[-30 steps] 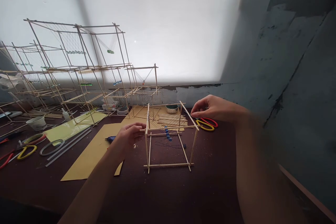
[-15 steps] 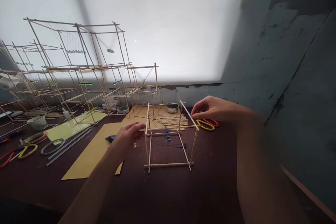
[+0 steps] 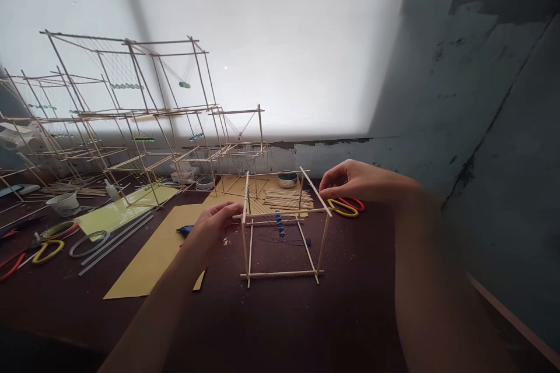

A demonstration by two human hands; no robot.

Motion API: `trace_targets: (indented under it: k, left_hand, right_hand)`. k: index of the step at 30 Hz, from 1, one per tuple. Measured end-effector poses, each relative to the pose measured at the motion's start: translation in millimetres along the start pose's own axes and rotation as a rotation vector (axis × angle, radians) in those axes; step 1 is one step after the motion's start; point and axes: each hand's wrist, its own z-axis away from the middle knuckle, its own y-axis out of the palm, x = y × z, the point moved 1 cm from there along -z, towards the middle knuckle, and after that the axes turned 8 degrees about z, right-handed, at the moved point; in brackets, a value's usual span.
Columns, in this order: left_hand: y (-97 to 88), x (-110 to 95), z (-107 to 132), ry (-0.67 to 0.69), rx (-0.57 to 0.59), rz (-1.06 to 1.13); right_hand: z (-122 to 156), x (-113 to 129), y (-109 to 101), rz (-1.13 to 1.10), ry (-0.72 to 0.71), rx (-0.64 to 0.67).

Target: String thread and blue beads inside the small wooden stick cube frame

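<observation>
A box-shaped frame of thin wooden sticks (image 3: 282, 273) stands upright on the dark table. Inside it, a row of blue beads (image 3: 279, 224) hangs on fine threads, which are wound around both upper side rails. My left hand (image 3: 214, 222) is closed at the upper left rail, its fingertips meeting the stick and partly hidden behind it. At the upper right rail, my right hand (image 3: 345, 179) has thumb and forefinger pinched together, touching or just beside the stick. Whether a thread lies in that pinch is too small to tell. A small dark ball (image 3: 308, 242) appears low inside the frame.
Larger stick frames (image 3: 144, 111) with hanging beads rise at the back left. Yellow-and-red scissors (image 3: 343, 208) lie by my right hand. Behind the frame are loose sticks (image 3: 284, 199) and a metal bowl (image 3: 287, 180). A glue gun (image 3: 184, 230) rests on yellow board (image 3: 153, 262).
</observation>
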Motion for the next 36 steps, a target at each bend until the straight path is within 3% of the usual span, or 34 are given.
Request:
trace_targets:
  k: [7,22,36]
  left_hand:
    - [3.0,0.4,-7.1,-0.023,-0.118,0.031]
    - [10.4,1.9,-6.1,-0.113,-0.075,0.23]
    - [17.8,-0.2,-1.9,-0.13,-0.034,0.266]
  right_hand:
    - [0.6,2.7,0.4,0.012,0.004,-0.007]
    - [2.2,5.4,0.4,-0.008,-0.019,-0.013]
    - [1.5,3.4,0.2,0.015,-0.016,-0.022]
